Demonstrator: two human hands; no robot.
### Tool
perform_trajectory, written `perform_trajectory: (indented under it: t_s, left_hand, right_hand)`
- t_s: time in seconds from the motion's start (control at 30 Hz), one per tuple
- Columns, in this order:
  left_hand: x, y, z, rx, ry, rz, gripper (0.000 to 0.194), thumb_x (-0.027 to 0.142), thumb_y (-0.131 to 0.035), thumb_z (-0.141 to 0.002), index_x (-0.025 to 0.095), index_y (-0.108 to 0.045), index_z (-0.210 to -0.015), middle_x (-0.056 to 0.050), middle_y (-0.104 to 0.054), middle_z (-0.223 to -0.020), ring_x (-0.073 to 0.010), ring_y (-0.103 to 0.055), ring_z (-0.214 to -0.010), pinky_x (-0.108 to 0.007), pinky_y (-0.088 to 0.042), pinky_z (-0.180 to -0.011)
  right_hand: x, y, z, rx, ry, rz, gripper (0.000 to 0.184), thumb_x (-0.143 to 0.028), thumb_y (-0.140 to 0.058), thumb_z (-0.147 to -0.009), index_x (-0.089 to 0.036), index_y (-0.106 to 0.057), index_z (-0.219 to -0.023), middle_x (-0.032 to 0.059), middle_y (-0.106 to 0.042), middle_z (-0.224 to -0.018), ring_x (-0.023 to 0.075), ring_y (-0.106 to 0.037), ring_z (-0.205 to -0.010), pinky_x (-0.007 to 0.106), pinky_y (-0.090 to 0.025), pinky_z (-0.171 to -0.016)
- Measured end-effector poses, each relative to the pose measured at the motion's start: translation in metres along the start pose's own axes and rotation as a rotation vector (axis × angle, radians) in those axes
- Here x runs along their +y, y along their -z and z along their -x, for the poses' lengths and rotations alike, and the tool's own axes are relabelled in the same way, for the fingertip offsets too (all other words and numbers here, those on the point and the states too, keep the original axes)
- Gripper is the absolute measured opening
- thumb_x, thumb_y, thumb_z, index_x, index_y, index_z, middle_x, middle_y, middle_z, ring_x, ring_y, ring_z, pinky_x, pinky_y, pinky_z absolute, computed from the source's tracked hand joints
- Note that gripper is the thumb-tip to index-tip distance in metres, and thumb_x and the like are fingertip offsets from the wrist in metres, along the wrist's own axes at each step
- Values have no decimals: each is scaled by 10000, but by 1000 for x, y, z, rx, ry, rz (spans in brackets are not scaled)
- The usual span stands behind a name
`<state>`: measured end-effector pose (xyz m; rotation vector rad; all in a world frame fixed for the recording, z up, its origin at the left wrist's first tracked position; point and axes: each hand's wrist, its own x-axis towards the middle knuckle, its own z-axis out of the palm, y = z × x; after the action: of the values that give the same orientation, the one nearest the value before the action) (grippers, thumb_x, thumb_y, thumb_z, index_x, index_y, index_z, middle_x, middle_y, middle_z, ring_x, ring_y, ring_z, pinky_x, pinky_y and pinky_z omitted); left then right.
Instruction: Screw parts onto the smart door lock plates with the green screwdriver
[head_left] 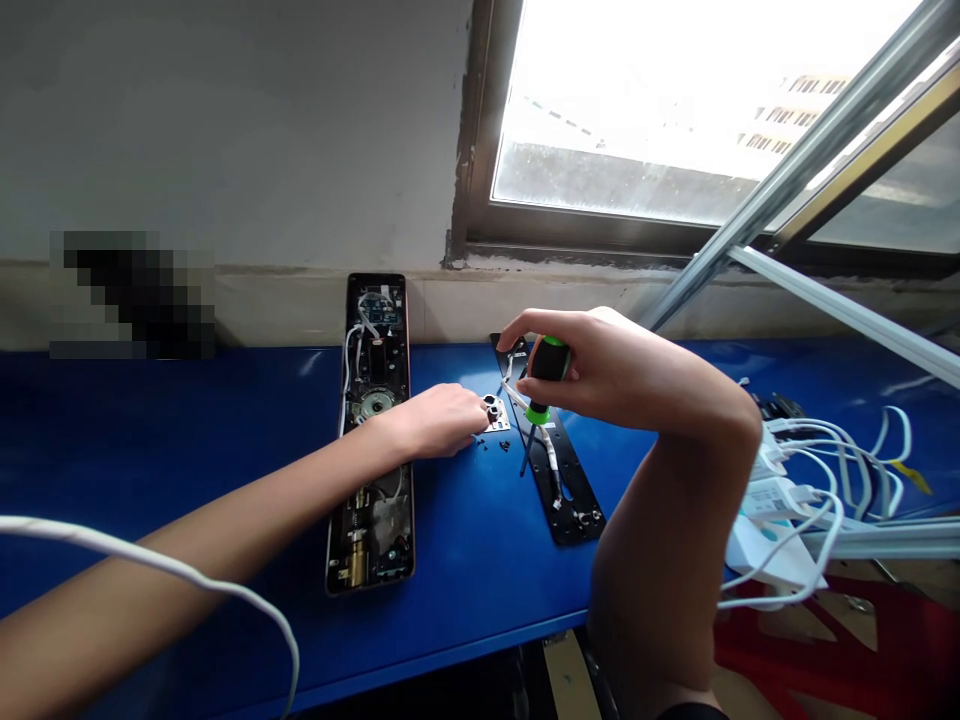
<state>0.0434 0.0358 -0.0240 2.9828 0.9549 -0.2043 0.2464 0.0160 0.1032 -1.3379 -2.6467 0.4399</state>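
My right hand [581, 365] is closed round the black and green handle of a screwdriver [551, 360], whose shaft points down over a black panel [574, 505]. A white cable [553, 450] runs along that panel. My left hand [450, 420] has its fingers pinched at the edge of a small white circuit board [499, 415] with dark round parts. Just below the board lie several small dark screws [504, 446]. Under my left forearm stretches a long opened device housing [375, 400], showing circuit boards, wires, a round metal part and a brass-coloured cylinder.
White chargers and tangled cables [780, 495] lie at the table's right side. A metal frame bar [795, 150] slants across the window [637, 110]. One white cable [187, 575] hangs over my left forearm. The blue table [465, 620] meets the wall behind.
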Motion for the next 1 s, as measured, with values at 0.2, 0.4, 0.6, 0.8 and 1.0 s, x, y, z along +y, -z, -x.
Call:
perform_trajectory:
  t_s: [0.2, 0.4, 0.6, 0.8, 1.0]
  left_hand:
    - [3, -10, -6, 21, -20, 3, 185, 104, -588, -915, 177, -727, -816, -73, -762, -890, -238, -692, -755, -337, -409, -586]
    - [3, -13, -10, 43, -39, -1, 237, 98, -568, -926, 171, -702, -744, -70, -741, -815, -222, -665, -694, -330, -377, -561]
    - [4, -14, -7, 79, -27, 63, 100, 171, -712, -863, 175, -734, -765, -83, -755, -828, -248, -683, -715, -339, -412, -580]
    - [5, -15, -9, 64, 5, 51, 169, 149, -645, -899, 178, -724, -753, -74, -753, -810, -237, -688, -710, -335, -414, -584]
    - [6, -15, -13, 67, 20, 49, 187, 122, -617, -896, 171, -713, -743, -78, -750, -803, -232, -681, -692, -331, -411, -585]
  right_hand:
    - [0, -1, -2, 3, 2, 8, 339, -259, -722, -870, -293, -671, -1203, -63, -689, -766, 101, -622, -616, 240, -459, -553]
    - [1, -4, -4, 5, 0, 8, 333, -249, -735, -864, -291, -679, -1190, -63, -689, -758, 99, -617, -606, 238, -453, -538]
    - [4, -4, -3, 23, 14, 20, 340, -249, -745, -861, -303, -680, -1191, -71, -688, -773, 90, -615, -607, 234, -466, -545]
    - [3, -4, -3, 17, 6, 11, 342, -261, -741, -866, -296, -679, -1200, -61, -697, -781, 98, -626, -605, 235, -469, -528]
    - [2, -3, -3, 17, 12, 9, 335, -267, -727, -871, -292, -679, -1202, -53, -695, -786, 105, -626, -628, 247, -462, -566]
